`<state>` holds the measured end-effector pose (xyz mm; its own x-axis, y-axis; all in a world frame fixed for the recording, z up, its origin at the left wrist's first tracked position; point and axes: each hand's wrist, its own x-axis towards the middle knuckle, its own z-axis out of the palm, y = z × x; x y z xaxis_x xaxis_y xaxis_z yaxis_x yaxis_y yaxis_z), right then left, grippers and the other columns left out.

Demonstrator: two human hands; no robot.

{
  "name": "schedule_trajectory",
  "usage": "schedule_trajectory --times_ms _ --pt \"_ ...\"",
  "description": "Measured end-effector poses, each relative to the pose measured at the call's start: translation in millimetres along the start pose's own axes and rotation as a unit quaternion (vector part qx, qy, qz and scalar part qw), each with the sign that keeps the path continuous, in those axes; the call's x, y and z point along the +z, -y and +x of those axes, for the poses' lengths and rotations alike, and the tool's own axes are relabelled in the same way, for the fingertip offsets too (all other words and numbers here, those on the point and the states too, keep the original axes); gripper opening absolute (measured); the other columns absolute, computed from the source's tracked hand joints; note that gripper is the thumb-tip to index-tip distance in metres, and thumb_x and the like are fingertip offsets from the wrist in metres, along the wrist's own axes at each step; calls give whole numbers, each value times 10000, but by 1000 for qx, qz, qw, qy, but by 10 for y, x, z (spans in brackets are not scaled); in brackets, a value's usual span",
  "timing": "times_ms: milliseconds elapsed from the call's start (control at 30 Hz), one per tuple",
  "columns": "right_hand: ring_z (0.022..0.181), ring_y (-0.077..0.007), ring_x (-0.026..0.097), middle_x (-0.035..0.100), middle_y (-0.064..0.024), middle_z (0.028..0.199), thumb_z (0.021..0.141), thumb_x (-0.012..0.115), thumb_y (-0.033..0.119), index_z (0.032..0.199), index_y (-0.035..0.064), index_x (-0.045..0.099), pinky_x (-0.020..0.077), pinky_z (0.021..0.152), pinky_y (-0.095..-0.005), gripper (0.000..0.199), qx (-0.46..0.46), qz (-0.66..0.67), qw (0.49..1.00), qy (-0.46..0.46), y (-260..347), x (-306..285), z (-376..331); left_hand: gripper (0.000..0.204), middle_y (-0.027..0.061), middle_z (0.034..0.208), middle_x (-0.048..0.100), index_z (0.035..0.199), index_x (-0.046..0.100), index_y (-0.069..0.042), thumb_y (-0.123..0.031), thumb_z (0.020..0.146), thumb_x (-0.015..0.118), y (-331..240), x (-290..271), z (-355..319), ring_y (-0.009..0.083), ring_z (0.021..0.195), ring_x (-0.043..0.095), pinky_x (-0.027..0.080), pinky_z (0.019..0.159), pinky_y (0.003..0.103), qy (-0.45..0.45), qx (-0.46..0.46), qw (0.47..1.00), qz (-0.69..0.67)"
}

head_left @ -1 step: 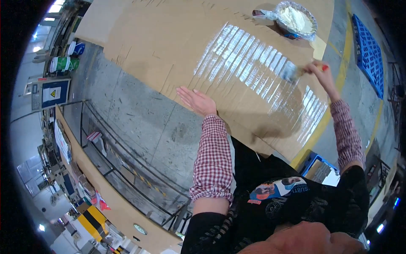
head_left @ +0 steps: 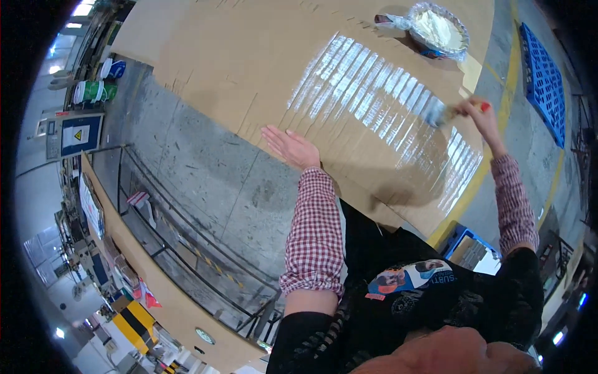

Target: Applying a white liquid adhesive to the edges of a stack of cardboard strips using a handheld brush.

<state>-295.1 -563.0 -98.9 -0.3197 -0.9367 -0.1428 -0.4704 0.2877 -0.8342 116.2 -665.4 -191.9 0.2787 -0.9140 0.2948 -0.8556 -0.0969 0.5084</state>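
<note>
My left hand (head_left: 291,148) lies flat with straight fingers on the near-left edge of a large brown cardboard sheet (head_left: 205,68). In my right hand (head_left: 481,113) is a wide paintbrush (head_left: 439,115), gripped by its handle, which has a red part. Its bristles rest on the right part of a wet, whitish striped coating (head_left: 361,81) spread over the cardboard. Beyond the brush stands a plastic-lined tub (head_left: 441,31) of thick cream-white paste, on the same sheet. A plastic-wrapped handle (head_left: 391,22) sticks out from its left side.
A blue plastic pallet (head_left: 543,81) lies on the floor to the right. Near my body is a blue crate (head_left: 468,244). Metal rails (head_left: 199,227) and a long brown board (head_left: 180,318) run along the left, with a green-and-white bucket (head_left: 93,92) farther back.
The brush and my right hand have shifted slightly to the right along the coated strip. My left hand stays in place on the cardboard.
</note>
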Motion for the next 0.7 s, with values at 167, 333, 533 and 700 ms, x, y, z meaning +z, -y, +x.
schedule_trajectory --times_ms 167,333,533,700 --pt "610 -78 534 611 -34 678 805 534 153 723 -6 627 420 570 -207 202 13 4 999 39 321 54 -92 493 205 1393 136 1311 187 53 -167 885 303 38 -6 -3 319 1300 113 88 1063 401 -3 -11 1000 25" --pt "714 -89 557 625 -16 769 790 620 224 828 3 640 441 664 -215 225 -144 45 987 -48 1482 1210 283 507 215 1392 133 1309 188 59 -153 868 323 10 -29 31 329 1301 104 74 1061 407 -2 -16 1000 -21" --pt "551 -60 485 542 -18 589 790 624 241 687 -11 582 368 502 -204 275 -146 -63 986 49 1013 1220 320 515 220 1390 136 1308 186 66 -150 857 309 -33 -52 41 332 1301 105 75 1058 409 -9 -16 999 -50" --pt "520 -61 478 523 -20 547 771 640 245 647 -12 573 364 482 -212 294 -34 -173 971 159 1476 1186 89 506 236 1375 166 1290 219 81 -143 848 320 31 -75 20 347 1290 137 89 1053 418 -23 -8 999 -42"
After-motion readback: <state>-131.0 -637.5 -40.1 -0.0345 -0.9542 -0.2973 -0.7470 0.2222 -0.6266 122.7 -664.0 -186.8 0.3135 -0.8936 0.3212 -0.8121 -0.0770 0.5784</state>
